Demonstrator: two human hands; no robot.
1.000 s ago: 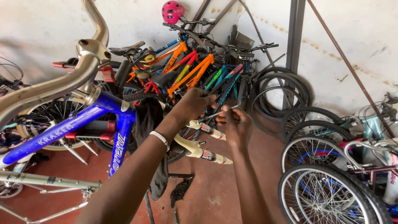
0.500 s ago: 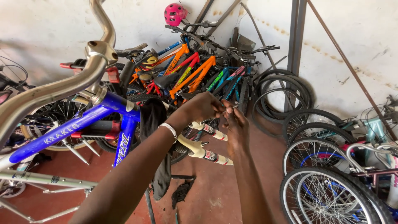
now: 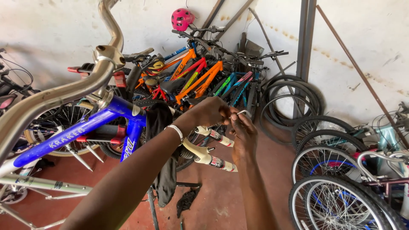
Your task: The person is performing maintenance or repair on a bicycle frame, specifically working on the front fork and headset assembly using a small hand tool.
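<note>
Both my hands meet in the middle of the view, above a cream suspension fork [image 3: 204,155]. My left hand [image 3: 208,111], with a beaded bracelet on its wrist, is closed around something small that its fingers hide. My right hand [image 3: 242,127] pinches a small bent silver metal tool [image 3: 243,113] that touches the left hand's fingertips. A blue bicycle frame [image 3: 85,127] with silver handlebars [image 3: 64,91] stands raised at my left, a dark cloth [image 3: 164,149] draped beside it.
A pile of orange, red and blue bicycles [image 3: 200,76] leans on the far wall with a pink helmet [image 3: 182,18] on top. Loose tyres [image 3: 294,102] and spoked wheels [image 3: 336,191] crowd the right. A grey steel post [image 3: 306,42] stands by the white wall. The floor [image 3: 221,200] is red.
My hands have come together: the right hand rose and closed in on the left. The silver tool now shows between them. The view has shifted slightly.
</note>
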